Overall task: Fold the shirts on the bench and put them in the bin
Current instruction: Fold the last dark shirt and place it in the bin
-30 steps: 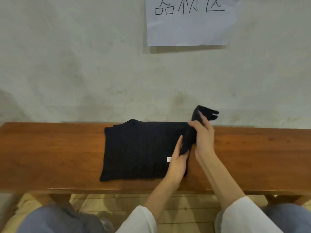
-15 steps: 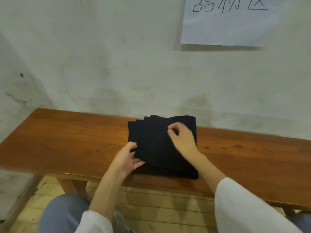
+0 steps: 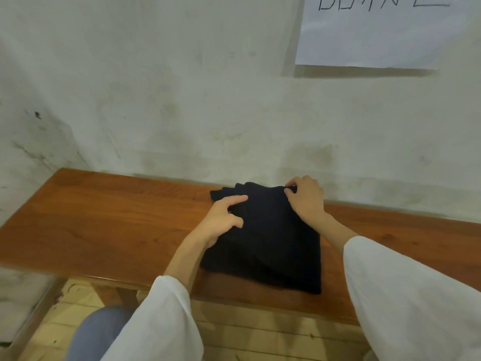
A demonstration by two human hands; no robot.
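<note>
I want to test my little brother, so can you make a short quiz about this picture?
1. True or false: the folded black fabric shirt lies on the long reddish-brown wooden bench.
2. Which hand pinches the shirt's far corner by the wall? A. left hand B. right hand
3. Fill in: the white paper sheet with handwriting hangs on the ____.
Key: 1 true; 2 B; 3 wall.

Left hand (image 3: 221, 217) and right hand (image 3: 307, 200) reach forward, fingers curled.
</note>
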